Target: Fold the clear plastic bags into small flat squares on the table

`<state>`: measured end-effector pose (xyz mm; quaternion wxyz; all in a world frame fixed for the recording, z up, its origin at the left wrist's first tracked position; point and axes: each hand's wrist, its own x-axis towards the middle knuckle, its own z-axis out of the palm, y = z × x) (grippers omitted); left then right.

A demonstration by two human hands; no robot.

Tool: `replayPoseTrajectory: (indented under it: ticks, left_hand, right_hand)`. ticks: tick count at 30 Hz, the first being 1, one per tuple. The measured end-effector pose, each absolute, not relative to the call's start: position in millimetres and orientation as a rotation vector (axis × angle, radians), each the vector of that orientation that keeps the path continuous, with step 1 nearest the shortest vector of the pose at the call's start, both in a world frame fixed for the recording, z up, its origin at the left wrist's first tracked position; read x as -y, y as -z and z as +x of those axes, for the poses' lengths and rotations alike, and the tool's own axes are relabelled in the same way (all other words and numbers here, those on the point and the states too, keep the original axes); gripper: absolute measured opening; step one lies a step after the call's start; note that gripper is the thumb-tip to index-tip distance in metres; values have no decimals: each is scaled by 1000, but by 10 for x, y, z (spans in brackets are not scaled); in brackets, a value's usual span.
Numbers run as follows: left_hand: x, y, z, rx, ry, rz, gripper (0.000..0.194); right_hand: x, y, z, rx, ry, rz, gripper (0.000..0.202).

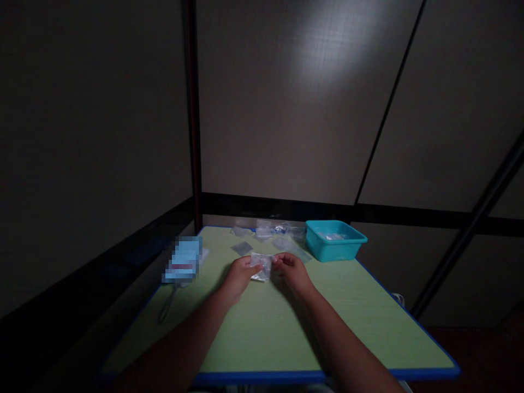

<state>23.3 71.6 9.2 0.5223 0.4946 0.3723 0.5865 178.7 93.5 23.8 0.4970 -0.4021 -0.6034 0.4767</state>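
Above the middle of the green table (262,333), a small clear plastic bag (261,267) is stretched between both hands. My left hand (239,275) is closed on its left side, with the thumb lying across the front. At the top right corner of the bag, the fingertips of my right hand (292,273) are pinched together on the edge. What lies inside the bag, if anything, is too small to make out. Just beyond the hands lies a flat greyish plastic bag (242,248).
Several more clear bags (282,242) lie along the table's far edge. A turquoise basin (335,250) with clear plastic in it stands at the far right corner. On the left lies a blurred-out light blue object (184,259) with a looped strap (166,307). Walls close in behind and left.
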Motion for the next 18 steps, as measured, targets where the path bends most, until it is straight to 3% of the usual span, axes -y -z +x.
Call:
replayPoseTrajectory:
  ticks: [18]
  left_hand:
    - [-724, -67, 256, -805, -1398, 1146, 38]
  right_hand:
    - [-904, -231, 1734, 1376, -1218, -939, 25]
